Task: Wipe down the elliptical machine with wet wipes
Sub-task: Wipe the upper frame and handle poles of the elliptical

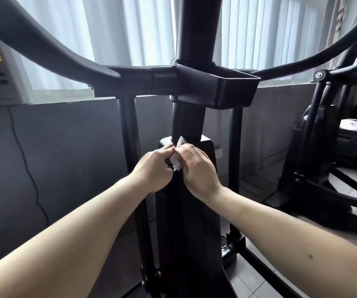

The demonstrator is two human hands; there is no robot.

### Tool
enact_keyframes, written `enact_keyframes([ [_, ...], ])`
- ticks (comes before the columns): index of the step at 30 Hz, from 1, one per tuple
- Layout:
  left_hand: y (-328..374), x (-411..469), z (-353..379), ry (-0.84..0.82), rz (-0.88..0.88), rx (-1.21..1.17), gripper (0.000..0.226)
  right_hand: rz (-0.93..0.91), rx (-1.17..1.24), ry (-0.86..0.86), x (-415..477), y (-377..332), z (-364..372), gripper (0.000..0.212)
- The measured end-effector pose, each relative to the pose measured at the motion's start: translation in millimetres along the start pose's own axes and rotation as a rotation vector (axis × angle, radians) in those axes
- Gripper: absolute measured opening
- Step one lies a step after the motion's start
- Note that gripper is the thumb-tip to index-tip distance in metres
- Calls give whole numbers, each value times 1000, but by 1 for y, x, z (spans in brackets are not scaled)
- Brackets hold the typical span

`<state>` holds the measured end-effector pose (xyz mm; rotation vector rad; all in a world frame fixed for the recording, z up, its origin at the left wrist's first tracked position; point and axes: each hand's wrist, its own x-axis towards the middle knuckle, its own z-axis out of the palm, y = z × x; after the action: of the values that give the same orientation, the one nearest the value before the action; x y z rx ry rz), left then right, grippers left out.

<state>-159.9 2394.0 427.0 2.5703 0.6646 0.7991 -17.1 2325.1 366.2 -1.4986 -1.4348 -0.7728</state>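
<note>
Gaps beside centre post (188, 123), side uprights (128, 130) flanking

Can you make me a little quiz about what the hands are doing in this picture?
1. True or false: only one hand holds the white wipe.
2. What colour is the centre post? A) black B) red C) yellow
3. Fill in: pale ____ hang in the background.
Key: 1 false, the left hand and the right hand both pinch it; 2 A; 3 curtains.
</note>
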Motion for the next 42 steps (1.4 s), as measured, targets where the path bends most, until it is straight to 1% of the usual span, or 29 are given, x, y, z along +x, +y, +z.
enact_keyframes([
  [2,0,1,2,-2,-12,10,70,38,-49,-21,-2,12,-1,29],
  [3,-1,1,3,-5,-20,16,72,88,-73,-30,-3,19,-4,33],
  [5,-2,3,4,-12,-43,22,74,246,-98,-72,-4,32,-12,43],
  [8,-2,2,5,-7,-62,29,74,462,-45,-149,3,44,-17,56],
  [10,0,2,7,-9,-68,34,73,541,9,-180,8,39,-14,63],
  [12,0,2,7,-7,-79,43,74,538,29,-200,7,25,-7,66],
  [14,0,2,6,-12,-84,48,76,488,27,-233,-5,10,2,70],
  [18,-4,4,5,-8,-55,68,74,386,-51,-300,-33,-23,20,77],
  [21,-10,9,1,-27,-7,102,70,335,-103,-359,-49,-44,31,76],
  [23,-15,13,-2,-33,40,130,68,354,-71,-313,-52,-49,36,78],
  [25,-18,16,-3,-47,93,164,71,404,-62,-244,-47,-47,36,80],
  [27,-22,18,0,-67,155,214,73,446,-79,-210,-37,-42,31,77],
  [29,-25,18,2,-67,215,267,69,488,-82,-132,-24,-39,25,74],
  [31,-28,18,4,-51,255,304,71,532,-101,-60,-13,-31,21,69],
  [32,-30,18,5,-43,264,317,74,550,-126,-49,-10,-27,20,67],
  [34,-32,18,7,-37,280,334,78,572,-147,-80,-8,-21,19,66],
  [36,-33,17,8,-31,291,337,79,596,-86,-137,-10,-22,19,72],
  [38,-34,16,8,-22,301,359,78,641,16,-114,-11,-27,17,76],
  [39,-34,15,7,-19,311,366,78,661,40,-79,-12,-29,16,74],
  [42,-35,15,5,-24,344,373,76,693,44,-4,-15,-27,19,56],
])
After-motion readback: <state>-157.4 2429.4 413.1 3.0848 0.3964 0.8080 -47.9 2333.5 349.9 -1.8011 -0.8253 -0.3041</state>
